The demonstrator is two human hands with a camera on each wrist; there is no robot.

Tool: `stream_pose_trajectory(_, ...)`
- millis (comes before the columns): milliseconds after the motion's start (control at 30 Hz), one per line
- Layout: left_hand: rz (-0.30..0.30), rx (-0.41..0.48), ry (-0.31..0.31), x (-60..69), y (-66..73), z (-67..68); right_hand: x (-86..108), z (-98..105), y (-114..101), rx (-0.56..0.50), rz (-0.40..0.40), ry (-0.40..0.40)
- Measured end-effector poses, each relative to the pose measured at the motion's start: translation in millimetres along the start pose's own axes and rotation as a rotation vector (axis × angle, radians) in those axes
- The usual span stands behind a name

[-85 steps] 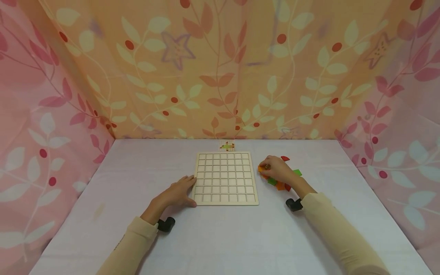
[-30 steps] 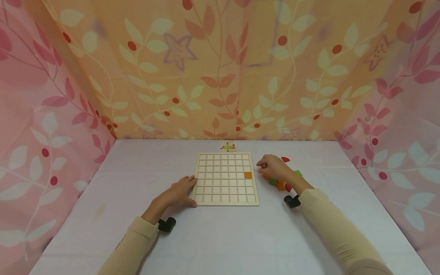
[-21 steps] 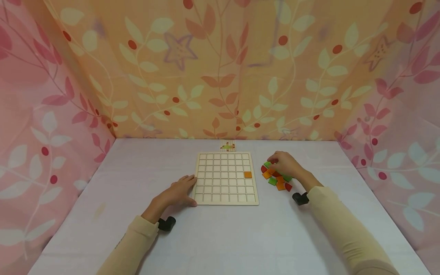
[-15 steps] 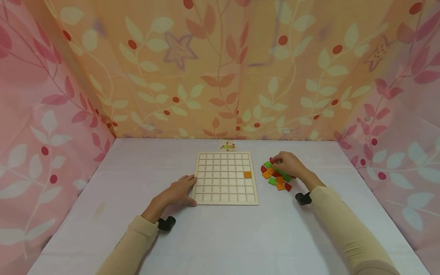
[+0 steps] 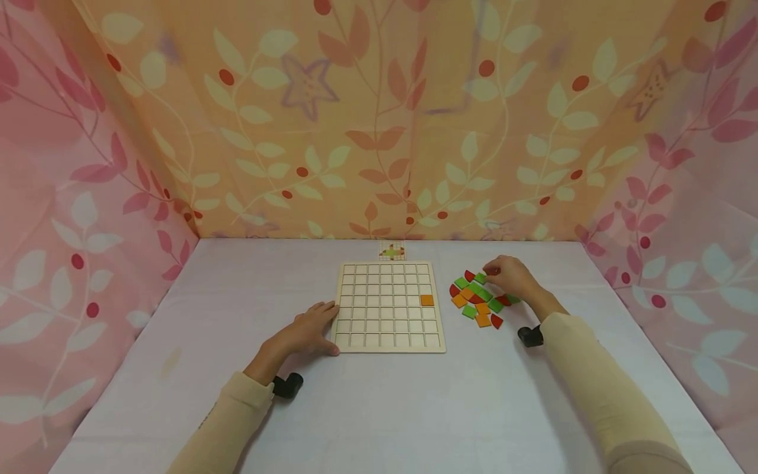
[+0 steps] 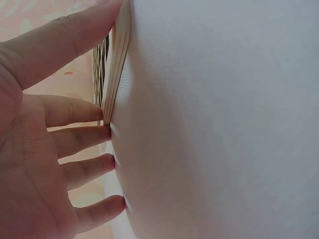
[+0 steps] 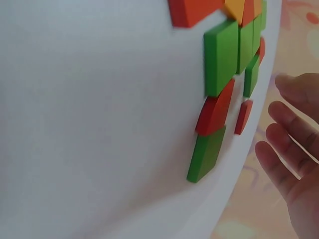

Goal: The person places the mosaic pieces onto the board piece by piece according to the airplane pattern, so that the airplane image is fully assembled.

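Note:
In the head view my left hand (image 5: 306,331) rests at the left edge of a pale wooden grid board (image 5: 387,313); the left wrist view shows its thumb (image 6: 70,42) and index fingertip against the rim, fingers spread. An orange square tile (image 5: 427,300) lies in the board's rightmost column. My right hand (image 5: 512,276) hovers at the far right side of a spread of red, orange and green pieces. Its loosely bent fingers hold nothing in the right wrist view, apart from the nearby green tile (image 7: 251,75) and a red curved piece (image 7: 243,117).
Behind the board lies a small picture card (image 5: 391,251) with a coloured pattern on a grid. More pieces, such as an orange tile (image 5: 483,320) and a red curved one (image 5: 497,321), lie nearer me. Patterned cloth walls (image 5: 379,118) enclose the white table (image 5: 379,408).
The orange square tile has come onto the board. My right hand has moved right and away from me over the pieces, uncovering more of them. My left hand has stayed put.

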State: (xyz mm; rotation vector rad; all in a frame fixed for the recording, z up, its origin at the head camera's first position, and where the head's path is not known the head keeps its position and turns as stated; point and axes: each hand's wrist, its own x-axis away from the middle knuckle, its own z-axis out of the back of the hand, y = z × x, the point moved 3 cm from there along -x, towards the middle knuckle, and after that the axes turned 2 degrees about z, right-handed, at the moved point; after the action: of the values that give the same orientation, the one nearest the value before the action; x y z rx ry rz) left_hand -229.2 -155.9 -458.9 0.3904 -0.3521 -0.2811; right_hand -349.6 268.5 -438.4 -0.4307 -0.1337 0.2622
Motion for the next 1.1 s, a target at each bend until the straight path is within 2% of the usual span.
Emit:
stream_pose_trajectory(200,0.003,0.004,-0.002,-0.1,-1.6,-1.2,-7.4,0.0,10.9,0.001,-0.052,-0.007)
stream_pose_trajectory(400,0.009,0.015,-0.007,-0.2,-1.4,-2.7,-13.5,-3.4,18.8,0.031,-0.070,-0.017)
stream_pose_trajectory(1100,0.020,-0.013,0.000,-2.2,-2.2,-3.4,-19.6,-6.2,23.1,0.039,-0.125,-0.079)
